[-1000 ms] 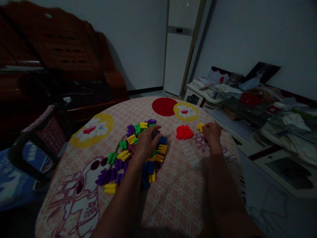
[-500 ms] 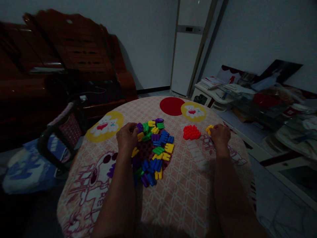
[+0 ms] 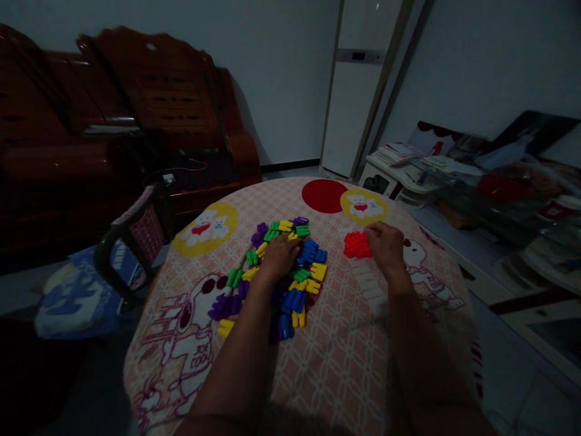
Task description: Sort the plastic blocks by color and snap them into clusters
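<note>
My left hand [image 3: 280, 257] reaches over a pile of plastic building blocks, fingers apart and resting among the pieces. Around it lie blue blocks [image 3: 310, 252], a yellow block [image 3: 318, 272], green blocks [image 3: 234, 278] and purple blocks [image 3: 222, 306]. The pile covers most of a dark base with holes. My right hand [image 3: 385, 245] is closed at the right edge of a cluster of red blocks [image 3: 357, 244], its fingertips against it. What sits between those fingers is hidden.
A patterned cloth covers the round table [image 3: 336, 363]. Behind it stands a wooden sofa [image 3: 177, 109], with a chair [image 3: 136, 236] at the left. A cluttered cabinet [image 3: 436, 181] runs along the right, and a tall white unit [image 3: 351, 109] stands at the back.
My left hand has moved right, from the pile's left edge to over its middle. My right hand has moved left to the red blocks; the yellow block beside it is out of sight.
</note>
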`<state>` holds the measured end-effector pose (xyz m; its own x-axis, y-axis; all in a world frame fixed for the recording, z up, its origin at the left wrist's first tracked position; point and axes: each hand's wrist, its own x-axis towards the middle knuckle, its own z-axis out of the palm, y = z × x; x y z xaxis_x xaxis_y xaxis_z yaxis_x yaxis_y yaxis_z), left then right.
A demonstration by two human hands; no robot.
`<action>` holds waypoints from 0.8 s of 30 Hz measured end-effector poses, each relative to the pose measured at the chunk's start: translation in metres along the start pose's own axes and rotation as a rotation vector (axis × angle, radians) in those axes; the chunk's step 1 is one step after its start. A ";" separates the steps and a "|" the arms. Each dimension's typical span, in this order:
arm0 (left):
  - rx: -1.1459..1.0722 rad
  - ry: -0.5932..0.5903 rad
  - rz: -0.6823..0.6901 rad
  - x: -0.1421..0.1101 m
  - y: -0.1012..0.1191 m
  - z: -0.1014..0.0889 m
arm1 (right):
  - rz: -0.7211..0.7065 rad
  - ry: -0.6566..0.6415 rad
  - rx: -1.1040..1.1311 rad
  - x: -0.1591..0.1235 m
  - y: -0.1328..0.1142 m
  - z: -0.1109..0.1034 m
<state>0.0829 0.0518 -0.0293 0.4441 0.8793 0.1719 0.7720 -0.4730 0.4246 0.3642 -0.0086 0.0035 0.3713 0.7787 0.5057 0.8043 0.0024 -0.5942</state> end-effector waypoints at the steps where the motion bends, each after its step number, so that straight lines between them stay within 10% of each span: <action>1: -0.003 0.000 -0.006 0.000 -0.001 -0.001 | -0.010 -0.011 0.015 -0.001 -0.003 0.001; 10: -0.457 0.289 -0.246 -0.002 0.003 -0.015 | -0.038 -0.220 0.305 -0.014 -0.039 0.011; 16: -1.390 0.091 -0.300 -0.010 0.028 -0.037 | -0.027 -0.414 0.593 -0.027 -0.061 0.020; 24: -1.660 -0.129 -0.365 -0.012 0.051 -0.034 | 0.068 -0.494 0.820 -0.027 -0.069 0.024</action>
<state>0.1017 0.0189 0.0209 0.4603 0.8715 -0.1692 -0.3969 0.3725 0.8389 0.2873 -0.0148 0.0161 0.0163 0.9694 0.2448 0.1436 0.2400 -0.9601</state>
